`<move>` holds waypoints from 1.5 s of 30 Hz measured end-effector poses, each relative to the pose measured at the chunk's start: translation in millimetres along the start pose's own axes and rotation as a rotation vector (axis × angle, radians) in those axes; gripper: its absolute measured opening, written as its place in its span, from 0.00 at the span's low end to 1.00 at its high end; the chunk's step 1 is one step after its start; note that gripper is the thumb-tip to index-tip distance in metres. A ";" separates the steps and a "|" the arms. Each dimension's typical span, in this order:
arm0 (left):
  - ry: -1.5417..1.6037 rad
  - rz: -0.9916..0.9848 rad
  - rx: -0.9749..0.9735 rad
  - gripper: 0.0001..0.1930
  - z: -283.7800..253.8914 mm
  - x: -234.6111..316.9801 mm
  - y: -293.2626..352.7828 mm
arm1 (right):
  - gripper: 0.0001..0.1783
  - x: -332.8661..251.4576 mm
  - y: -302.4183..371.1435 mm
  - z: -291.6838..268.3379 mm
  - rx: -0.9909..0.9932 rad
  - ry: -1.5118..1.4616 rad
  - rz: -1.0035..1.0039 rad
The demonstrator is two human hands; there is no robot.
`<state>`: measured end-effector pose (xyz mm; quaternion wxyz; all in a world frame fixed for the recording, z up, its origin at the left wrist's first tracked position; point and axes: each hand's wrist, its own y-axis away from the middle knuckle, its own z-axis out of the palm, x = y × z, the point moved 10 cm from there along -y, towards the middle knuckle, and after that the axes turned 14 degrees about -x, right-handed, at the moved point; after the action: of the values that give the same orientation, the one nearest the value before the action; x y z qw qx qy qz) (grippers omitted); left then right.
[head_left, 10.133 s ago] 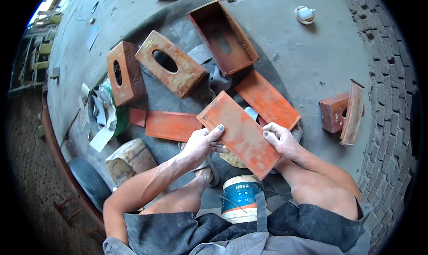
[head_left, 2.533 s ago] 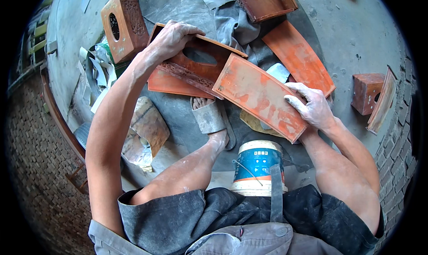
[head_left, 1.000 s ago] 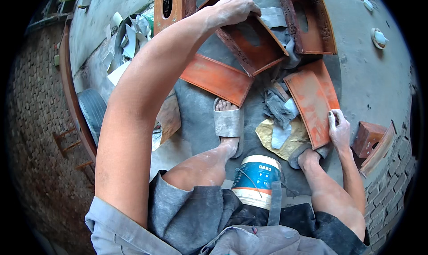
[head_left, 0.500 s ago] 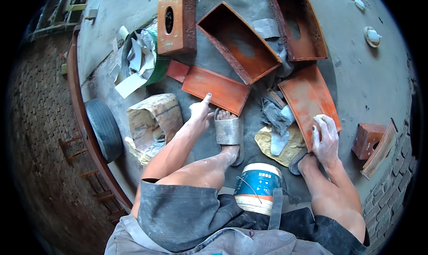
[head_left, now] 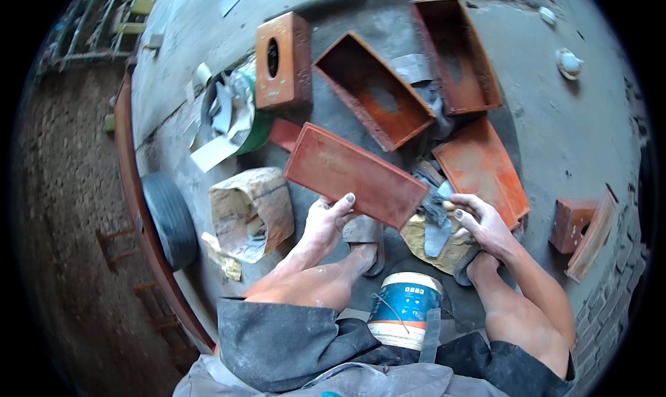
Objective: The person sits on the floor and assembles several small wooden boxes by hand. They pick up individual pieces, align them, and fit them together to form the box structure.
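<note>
My left hand grips the lower edge of a reddish-brown rectangular wooden panel, with the thumb on its face. The panel is lifted and tilted over my foot. To the right, my right hand is closed, fingertips curled by the thumb. A small tan bit shows at those fingertips, too small to make out. Beneath and beside them lie a dark grey rag, a light blue-grey scrap and a crumpled yellowish sheet. An orange-red panel lies flat just beyond my right hand.
Open wooden boxes and a tissue box lie ahead. Left are a green bucket of scraps, a paper sack and a tyre. A paint bucket stands between my legs; a small box lies right.
My left hand has picked up the panel that lay on the floor, raising and tilting it. My right hand has left the orange-red panel and moved left to the rag.
</note>
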<state>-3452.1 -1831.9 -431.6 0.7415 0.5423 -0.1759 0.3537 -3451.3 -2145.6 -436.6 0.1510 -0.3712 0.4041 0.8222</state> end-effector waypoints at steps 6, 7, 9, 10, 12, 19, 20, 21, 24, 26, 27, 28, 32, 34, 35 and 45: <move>-0.208 -0.255 -0.282 0.21 64.3 -21.3 -9.9 | 0.29 8.2 -6.3 11.0 -0.113 -0.026 0.055; -0.199 -0.298 -0.314 0.21 75.2 -25.2 -13.2 | 0.26 21.4 -4.2 8.1 -0.110 0.053 0.085; -0.218 -0.382 -0.368 0.21 90.0 -38.0 -20.8 | 0.18 39.0 4.3 2.3 -0.027 0.026 0.021; -0.246 -0.420 -0.392 0.21 96.3 -46.4 -24.8 | 0.16 44.9 11.2 -1.2 -0.005 0.043 0.022; -0.294 -0.498 -0.456 0.22 109.6 -55.2 -25.3 | 0.13 42.7 20.1 -4.8 0.072 0.060 -0.005; -0.229 -0.576 -0.568 0.20 131.0 -79.2 -42.9 | 0.09 27.1 41.4 -38.5 0.323 0.122 -0.112; -0.215 -0.566 -0.564 0.20 131.8 -78.7 -45.0 | 0.08 21.0 41.6 -39.2 0.336 0.148 -0.126; -0.200 -0.558 -0.562 0.19 133.0 -78.6 -46.6 | 0.08 18.9 42.4 -41.5 0.344 0.183 -0.110; -0.181 -0.545 -0.536 0.18 128.6 -80.4 -50.8 | 0.08 12.7 43.3 -44.6 0.373 0.244 -0.075; -0.192 -0.532 -0.535 0.18 125.8 -78.9 -53.9 | 0.08 15.0 38.5 -45.2 0.381 0.232 -0.089; -0.185 -0.531 -0.529 0.18 125.1 -79.0 -55.1 | 0.08 16.2 36.8 -46.6 0.388 0.226 -0.097; -0.179 -0.532 -0.524 0.18 124.5 -79.3 -56.0 | 0.08 16.0 35.3 -47.2 0.391 0.231 -0.102; -0.160 -0.526 -0.524 0.18 119.1 -78.1 -59.1 | 0.08 12.6 29.7 -45.9 0.394 0.244 -0.101; -0.159 -0.529 -0.513 0.18 118.0 -77.3 -59.6 | 0.08 11.7 28.7 -44.9 0.403 0.253 -0.103; -0.156 -0.536 -0.507 0.18 116.9 -78.7 -60.4 | 0.08 11.3 28.4 -44.4 0.411 0.259 -0.112; -0.145 -0.531 -0.500 0.20 111.9 -81.3 -62.5 | 0.09 13.6 25.2 -44.0 0.414 0.307 -0.105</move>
<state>-3449.6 -1973.0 -487.3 0.9026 0.3948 -0.1622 0.0559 -3452.9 -2196.3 -450.1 0.2033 -0.4732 0.5620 0.6473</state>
